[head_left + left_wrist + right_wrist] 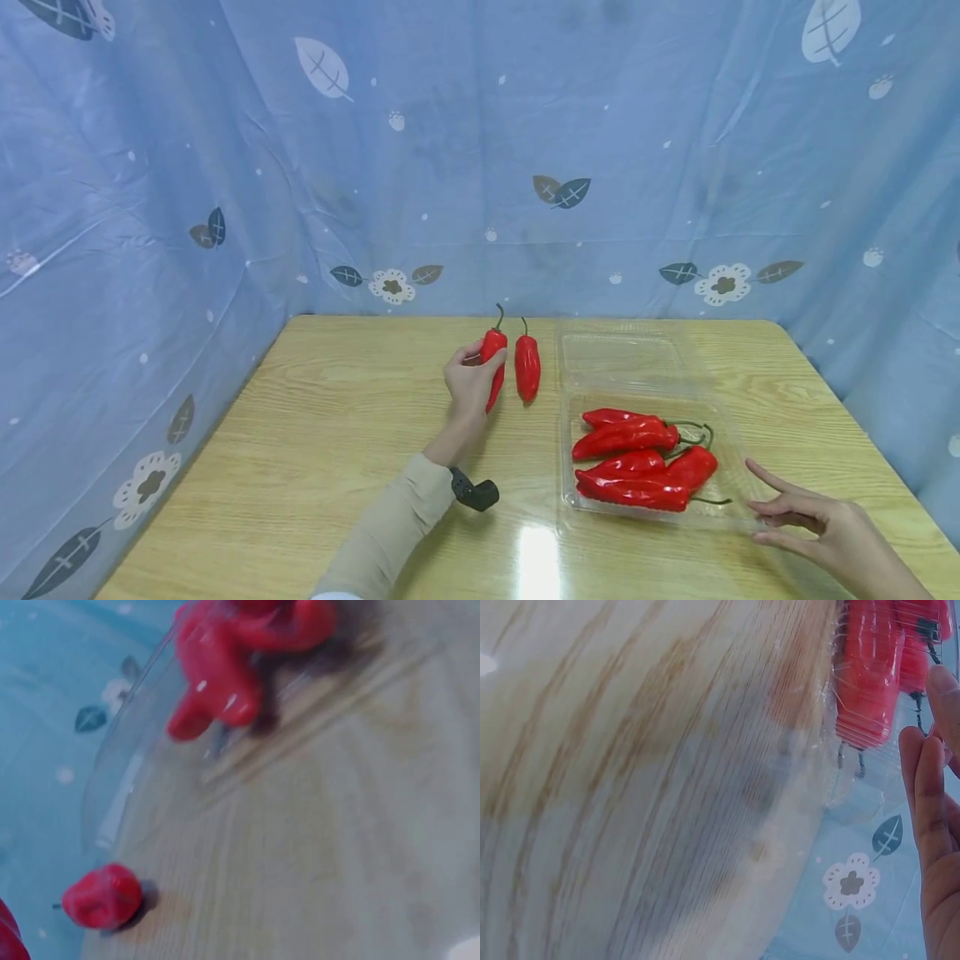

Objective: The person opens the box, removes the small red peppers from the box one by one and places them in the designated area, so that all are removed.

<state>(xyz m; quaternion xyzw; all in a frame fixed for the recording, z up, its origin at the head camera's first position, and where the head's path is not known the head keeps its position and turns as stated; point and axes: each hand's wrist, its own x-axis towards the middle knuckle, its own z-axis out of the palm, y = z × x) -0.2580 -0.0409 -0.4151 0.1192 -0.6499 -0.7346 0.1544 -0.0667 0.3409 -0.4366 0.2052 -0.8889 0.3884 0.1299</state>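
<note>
Well, on my far left I see a blue cloth (112, 208) with leaves and flowers on it, and it hangs behind the wood table (300, 467) too. Then comes a tan sleeve (397, 517) that leads to the left hand (467, 379), with a small black camera (476, 493) at the wrist. That hand grips a red pepper (493, 346) with its thumb and fingers. The stem points to the back and the tip points my way. I can't tell if it touches the table. Just right of it, a second pepper (527, 369) lies on the table, close by but apart, with its stem to the back as well. Nearer to me, I see a white shine (538, 558) on the wood. Next is a clear box (577, 502), with its lid (622, 357) open at the back. Inside I count at least five peppers (636, 454), piled together, with stems to the right. Last, I see the right hand (817, 525) by the box's near right corner, one finger stretched out. I can't tell if it pinches the rim or only touches it.
</note>
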